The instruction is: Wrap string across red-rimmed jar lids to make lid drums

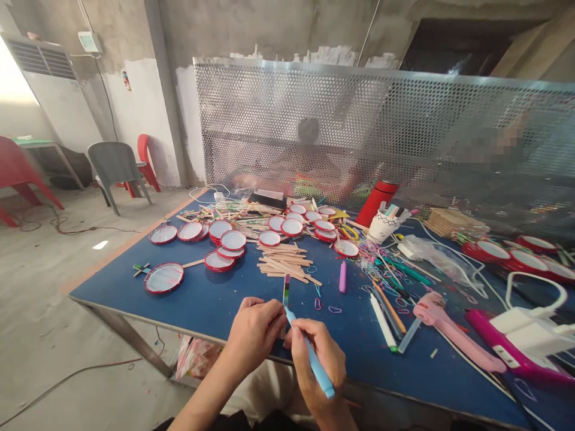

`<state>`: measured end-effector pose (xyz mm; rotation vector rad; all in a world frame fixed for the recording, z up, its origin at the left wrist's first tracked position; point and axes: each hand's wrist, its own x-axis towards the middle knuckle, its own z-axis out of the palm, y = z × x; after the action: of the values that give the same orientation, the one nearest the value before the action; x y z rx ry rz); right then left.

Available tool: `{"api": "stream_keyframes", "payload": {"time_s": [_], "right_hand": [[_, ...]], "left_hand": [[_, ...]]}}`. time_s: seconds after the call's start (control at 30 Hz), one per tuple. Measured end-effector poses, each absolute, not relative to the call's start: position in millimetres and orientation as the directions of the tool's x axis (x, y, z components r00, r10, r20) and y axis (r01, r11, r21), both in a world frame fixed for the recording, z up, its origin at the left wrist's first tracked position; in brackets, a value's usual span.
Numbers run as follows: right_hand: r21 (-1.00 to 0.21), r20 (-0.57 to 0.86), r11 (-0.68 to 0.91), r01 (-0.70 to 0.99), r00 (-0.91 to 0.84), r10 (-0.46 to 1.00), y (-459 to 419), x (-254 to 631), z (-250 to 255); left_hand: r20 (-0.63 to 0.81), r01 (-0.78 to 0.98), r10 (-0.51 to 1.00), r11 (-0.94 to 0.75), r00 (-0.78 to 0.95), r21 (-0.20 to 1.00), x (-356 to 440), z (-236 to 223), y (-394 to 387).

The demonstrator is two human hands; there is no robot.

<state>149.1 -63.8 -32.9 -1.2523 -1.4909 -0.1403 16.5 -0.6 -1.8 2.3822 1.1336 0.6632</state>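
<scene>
Your left hand [254, 333] pinches the lower end of a colour-striped craft stick [286, 290], fingers [269, 314] narrow on it, holding it nearly upright just above the table's near edge. Your right hand [315, 361] grips a light-blue marker [317, 365], its fingers [305, 341] closed around the barrel, and the marker's tip touches the stick low down. Beneath both hands lies a blue worktable [121, 288]. Beyond them sits a heap of plain wooden craft sticks [283, 263], with red-rimmed round discs [164, 278] on sticks to its left. Just ahead of your right hand lie a pink marker [342, 276] and loose rubber bands [335, 309]. Farther on stand a white cup of pens [384, 222] and a red flask [377, 202].
</scene>
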Motion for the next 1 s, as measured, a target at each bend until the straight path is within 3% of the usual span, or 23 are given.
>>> {"api": "stream_keyframes", "payload": {"time_s": [0.17, 0.47, 0.63, 0.77, 0.9, 1.0], "right_hand": [[-0.638, 0.743, 0.406, 0.655, 0.383, 0.549, -63.4, 147.1, -42.4], [-0.553, 0.767, 0.396, 0.734, 0.262, 0.585, -64.2, 146.5, -38.5], [-0.610, 0.759, 0.427, 0.667, 0.338, 0.556, -62.8, 148.2, -40.4], [-0.576, 0.762, 0.440, 0.689, 0.258, 0.593, -62.8, 148.7, -40.2], [-0.607, 0.754, 0.422, 0.673, 0.319, 0.575, -62.9, 148.6, -39.8], [-0.578, 0.762, 0.431, 0.693, 0.269, 0.589, -62.6, 148.3, -40.3]], "left_hand": [[0.215, 0.589, 0.801, -0.566, 0.559, 0.577, 16.5, 0.1, -1.6], [0.258, 0.579, 0.800, -0.577, 0.541, 0.576, 16.4, -1.9, -1.2], [0.240, 0.567, 0.795, -0.575, 0.557, 0.590, 16.1, -2.6, -1.2], [0.234, 0.579, 0.800, -0.570, 0.552, 0.583, 16.2, -3.7, -1.2], [0.227, 0.571, 0.794, -0.574, 0.564, 0.587, 16.4, -3.4, -0.7], [0.219, 0.586, 0.805, -0.561, 0.552, 0.585, 16.7, -2.4, -0.5]]}}
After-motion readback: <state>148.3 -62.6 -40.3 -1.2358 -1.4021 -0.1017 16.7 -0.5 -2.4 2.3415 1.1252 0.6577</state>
